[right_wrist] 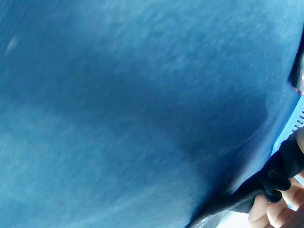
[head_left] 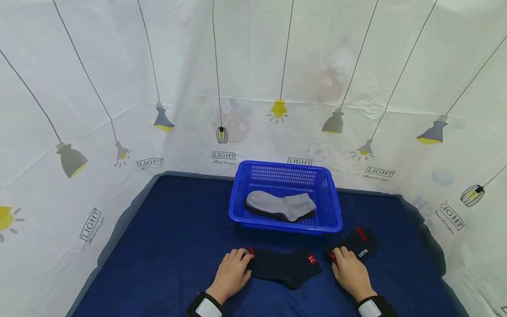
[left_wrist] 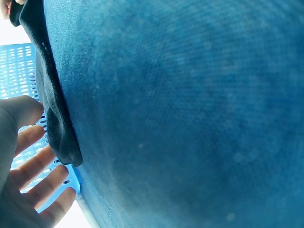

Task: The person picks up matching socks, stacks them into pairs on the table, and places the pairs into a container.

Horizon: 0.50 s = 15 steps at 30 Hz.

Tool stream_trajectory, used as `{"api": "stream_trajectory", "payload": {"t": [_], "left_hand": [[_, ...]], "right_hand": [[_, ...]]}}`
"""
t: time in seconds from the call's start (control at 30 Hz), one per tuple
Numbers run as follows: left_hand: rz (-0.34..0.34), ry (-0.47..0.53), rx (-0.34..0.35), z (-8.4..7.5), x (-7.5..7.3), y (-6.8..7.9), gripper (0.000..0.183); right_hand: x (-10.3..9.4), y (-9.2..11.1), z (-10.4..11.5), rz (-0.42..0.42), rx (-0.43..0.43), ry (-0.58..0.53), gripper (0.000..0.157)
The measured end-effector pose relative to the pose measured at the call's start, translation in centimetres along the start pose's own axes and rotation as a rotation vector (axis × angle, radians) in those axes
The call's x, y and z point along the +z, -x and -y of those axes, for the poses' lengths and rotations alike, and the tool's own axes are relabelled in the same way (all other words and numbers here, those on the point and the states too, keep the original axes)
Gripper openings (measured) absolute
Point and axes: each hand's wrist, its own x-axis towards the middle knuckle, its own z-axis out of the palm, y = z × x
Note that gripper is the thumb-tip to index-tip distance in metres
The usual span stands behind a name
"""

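A dark sock [head_left: 281, 264] with a red "LC" patch lies flat in front of the basket, its toe to the left and a red mark there. My left hand [head_left: 231, 270] is at that end; in the left wrist view its fingers [left_wrist: 50, 183] are spread and nearly straight beside the sock [left_wrist: 61, 133]. To the right, my right hand [head_left: 351, 270] grips another dark sock [head_left: 364, 242], which has a red stripe and white lettering. The right wrist view shows this sock's fabric [right_wrist: 270, 178] bunched against the fingers [right_wrist: 275, 212].
Behind the socks stands a blue plastic basket [head_left: 286, 227]. A light grey sock [head_left: 271, 204] lies in it on top of darker ones [head_left: 269, 214]. Dark blue cloth [head_left: 170, 246] covers the surface, and a white lamp-print sheet [head_left: 253, 57] surrounds it at the back and sides.
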Motion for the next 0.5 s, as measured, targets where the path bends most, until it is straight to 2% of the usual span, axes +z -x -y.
{"api": "stream_trajectory", "payload": {"t": [0.3, 0.5], "left_hand": [[0.001, -0.004, 0.003, 0.0, 0.2, 0.1, 0.037], [0.014, 0.009, -0.009, -0.1, 0.0, 0.0, 0.036]], "right_hand": [[-0.4, -0.3, 1.7, -0.046, -0.055, 0.006, 0.028], [-0.4, -0.6, 2.6, -0.048, -0.094, 0.019, 0.028]]}}
